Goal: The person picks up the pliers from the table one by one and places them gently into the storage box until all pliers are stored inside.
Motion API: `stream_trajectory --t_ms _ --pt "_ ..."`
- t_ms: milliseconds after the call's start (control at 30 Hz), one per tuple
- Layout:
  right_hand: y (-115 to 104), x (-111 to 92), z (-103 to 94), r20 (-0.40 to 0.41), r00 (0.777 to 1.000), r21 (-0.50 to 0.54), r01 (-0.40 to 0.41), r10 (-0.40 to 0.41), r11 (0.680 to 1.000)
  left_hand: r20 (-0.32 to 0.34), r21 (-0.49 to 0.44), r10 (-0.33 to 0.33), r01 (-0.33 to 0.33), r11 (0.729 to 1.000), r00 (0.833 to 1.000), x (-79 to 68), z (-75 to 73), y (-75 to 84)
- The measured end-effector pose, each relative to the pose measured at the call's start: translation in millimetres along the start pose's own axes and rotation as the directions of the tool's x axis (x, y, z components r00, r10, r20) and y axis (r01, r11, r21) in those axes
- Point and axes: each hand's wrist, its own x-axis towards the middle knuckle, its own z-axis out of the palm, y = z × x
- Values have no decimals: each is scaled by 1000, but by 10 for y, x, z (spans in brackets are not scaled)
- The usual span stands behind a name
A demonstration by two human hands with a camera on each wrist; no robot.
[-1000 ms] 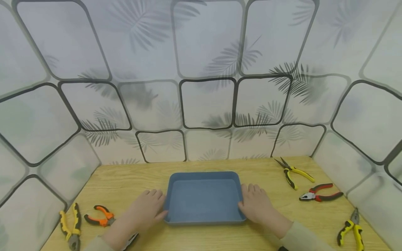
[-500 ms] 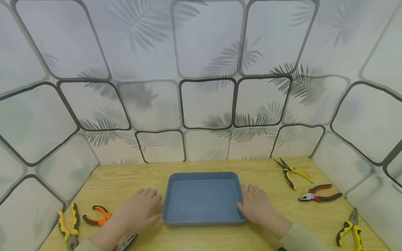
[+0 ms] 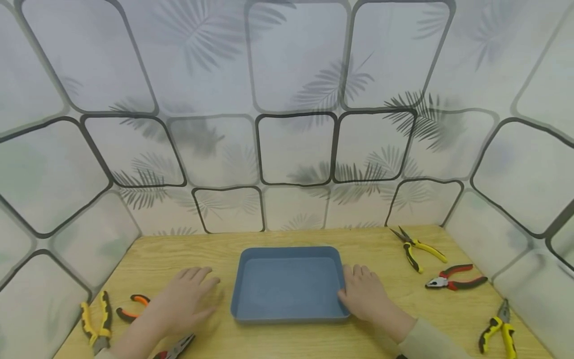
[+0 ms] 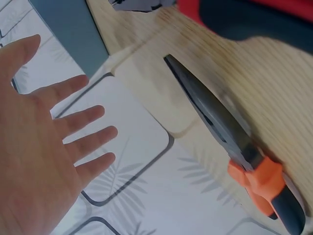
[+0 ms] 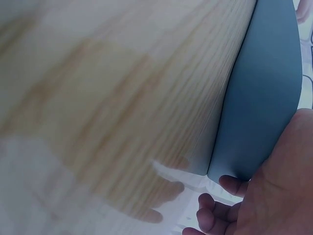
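Note:
A shallow blue-grey rectangular tray (image 3: 289, 315) lies on the wooden table. My right hand (image 3: 365, 294) holds its right end, with the thumb at the rim and the fingers along the outer wall; the right wrist view shows the fingers (image 5: 232, 186) bent round the tray's corner. My left hand (image 3: 184, 299) is off the tray's left side, fingers spread, nothing in it. In the left wrist view its bare palm (image 4: 36, 161) faces the camera. Orange-and-black pliers (image 4: 230, 127) and red-handled pliers (image 3: 177, 347) lie by the left forearm, which partly hides the orange pair.
Yellow-and-black pliers (image 3: 96, 324) lie at the far left. On the right are yellow long-nose pliers (image 3: 414, 244), red-and-black pliers (image 3: 455, 278) and another yellow-and-black pair (image 3: 500, 326). A patterned wall (image 3: 296, 149) encloses the table's back and sides.
My left hand has let go of the tray's left edge and moved left, its fingers spreading. The right hand stays at the tray's right end, and the tray has hardly shifted.

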Motion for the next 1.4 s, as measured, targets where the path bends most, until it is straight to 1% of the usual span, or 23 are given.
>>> stream_trajectory --t_ms 133,400,600,767,967,1233,1400 --pt "-6 -4 -9 5 1000 13 -1 1 1000 3 2 -10 10 1000 1000 -42 4 -59" --pt "-2 -11 6 25 1000 15 -14 14 1000 -21 55 -19 20 998 1000 -134 -6 -182" --pt "3 2 9 38 999 14 -21 20 1000 -54 95 -37 42 995 998 -213 3 -269" --pt "-2 -1 -7 29 999 12 -16 15 1000 -57 84 -74 79 993 996 -276 39 -390" --pt "-5 -8 -13 15 1000 14 -9 8 1000 -56 72 -108 112 991 993 -345 50 -496" --pt "9 4 -13 27 1000 14 -10 10 1000 -113 88 -116 126 988 987 -443 47 -590" --pt "10 5 -12 35 999 13 -14 14 1000 -124 99 -118 130 987 985 -509 61 -668"
